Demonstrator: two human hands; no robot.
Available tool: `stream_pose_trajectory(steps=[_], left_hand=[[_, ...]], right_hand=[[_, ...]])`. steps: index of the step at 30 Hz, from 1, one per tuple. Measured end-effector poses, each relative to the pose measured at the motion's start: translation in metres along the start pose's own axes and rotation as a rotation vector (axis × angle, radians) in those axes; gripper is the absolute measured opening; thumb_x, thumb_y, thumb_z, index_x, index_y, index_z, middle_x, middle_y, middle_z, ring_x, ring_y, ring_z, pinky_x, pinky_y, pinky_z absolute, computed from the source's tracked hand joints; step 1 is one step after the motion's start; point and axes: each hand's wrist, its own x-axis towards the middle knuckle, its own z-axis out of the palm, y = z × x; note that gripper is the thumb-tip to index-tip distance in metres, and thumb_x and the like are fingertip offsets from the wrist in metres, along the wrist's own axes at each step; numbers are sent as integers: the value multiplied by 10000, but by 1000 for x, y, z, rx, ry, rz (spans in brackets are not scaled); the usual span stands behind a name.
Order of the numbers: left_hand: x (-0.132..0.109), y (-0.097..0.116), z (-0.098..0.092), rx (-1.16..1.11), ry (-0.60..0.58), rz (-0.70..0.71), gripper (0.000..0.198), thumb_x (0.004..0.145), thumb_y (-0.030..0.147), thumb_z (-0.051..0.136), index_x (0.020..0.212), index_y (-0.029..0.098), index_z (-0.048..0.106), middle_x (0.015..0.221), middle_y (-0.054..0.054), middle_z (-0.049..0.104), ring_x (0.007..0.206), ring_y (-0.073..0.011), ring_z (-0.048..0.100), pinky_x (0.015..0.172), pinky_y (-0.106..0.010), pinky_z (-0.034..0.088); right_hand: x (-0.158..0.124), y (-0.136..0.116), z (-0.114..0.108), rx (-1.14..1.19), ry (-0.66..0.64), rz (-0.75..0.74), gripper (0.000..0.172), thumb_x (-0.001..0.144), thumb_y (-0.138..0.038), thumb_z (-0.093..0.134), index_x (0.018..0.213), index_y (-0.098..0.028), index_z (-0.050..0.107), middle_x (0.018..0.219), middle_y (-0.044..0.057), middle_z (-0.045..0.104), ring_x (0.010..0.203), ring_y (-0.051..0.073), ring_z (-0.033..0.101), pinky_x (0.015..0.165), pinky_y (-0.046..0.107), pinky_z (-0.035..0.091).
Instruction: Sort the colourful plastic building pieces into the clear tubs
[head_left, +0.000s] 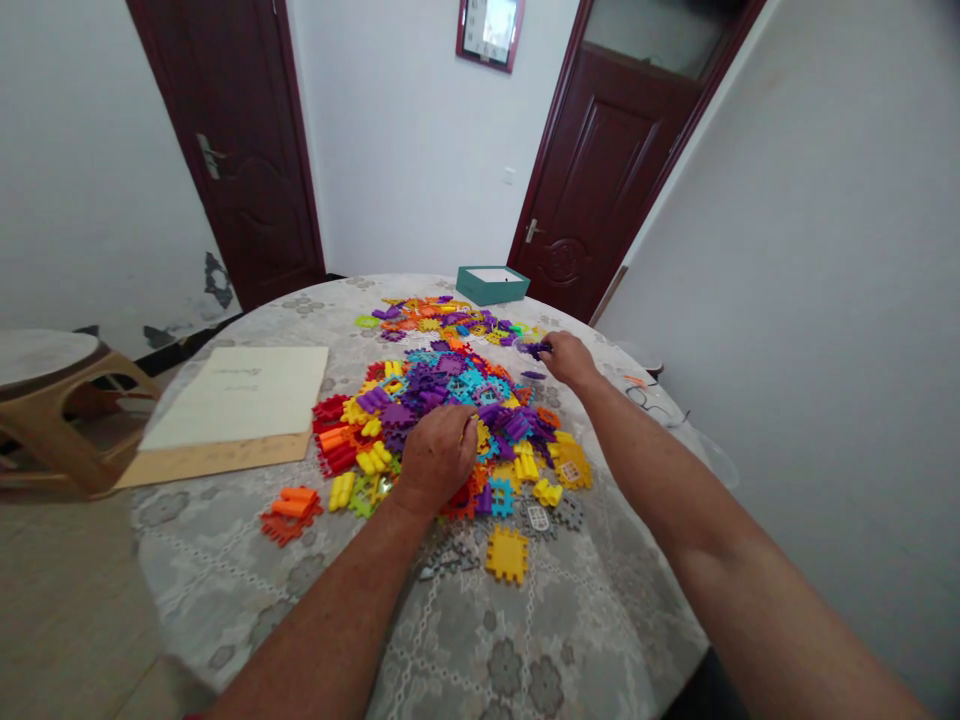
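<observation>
A big heap of interlocking plastic building pieces (427, 385) in purple, blue, yellow, red and orange lies mid-table. Over its near side my left hand (440, 458) is closed, fingertips curled out of sight; whatever it grips cannot be made out. A yellow notched piece (481, 437) shows right beside its fingers. My right hand (568, 358) reaches past the heap's far right side, pinching a dark purple piece (535, 350). Just below that hand, another flat purple piece (533, 375) lies on the cloth. A yellow square piece (508, 556) rests at the near edge of the heap.
Behind the heap is a second, flatter spread of mixed pieces (435, 318), with a green box (491, 288) farther back. Paper sheets (240, 395) lie at the left, glasses (649, 405) at the right. A stool (67, 410) stands left of the round table (442, 660).
</observation>
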Motion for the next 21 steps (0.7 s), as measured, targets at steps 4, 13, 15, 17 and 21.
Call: stream_pose_trajectory(steps=[4,13,15,17,21], left_hand=[[1,-1,0,12,11,-1,180,1029,214,500,1069,182,672,1010,-103,758,968,-245,706,927,-389,555],[1,0,1,27,-11,-10,180,1033,217,504,1049,186,681,983,-87,763,940,-234,713,907,-376,558],[1,1,1,29,-24,-16,192,1036,225,501,1053,182,687,987,-91,766,938,-233,715,909,-376,558],[1,2,1,33,-33,-18,194,1035,229,505,1052,181,693,989,-93,770,936,-231,716,905,-371,557],[2,4,0,48,-35,-6,190,1022,219,515,1045,178,699,975,-87,773,917,-233,718,871,-361,555]], right_hand=[[13,1,14,-59,-135,-29,242,882,-223,719,1111,-190,792,1127,133,764,1020,257,685,894,350,513],[7,1,8,-42,-102,-24,308,958,-224,595,1206,-189,775,1231,130,766,1124,276,690,973,352,501],[-9,-4,3,-20,-25,-32,318,965,-201,561,1201,-187,774,1225,129,768,1125,279,695,982,359,501],[-30,-9,-2,18,22,-59,317,966,-185,546,1186,-183,775,1213,129,772,1122,277,699,989,359,500],[-82,-15,-6,121,47,-109,293,984,-190,526,1140,-174,773,1175,131,780,1089,265,709,991,354,503]])
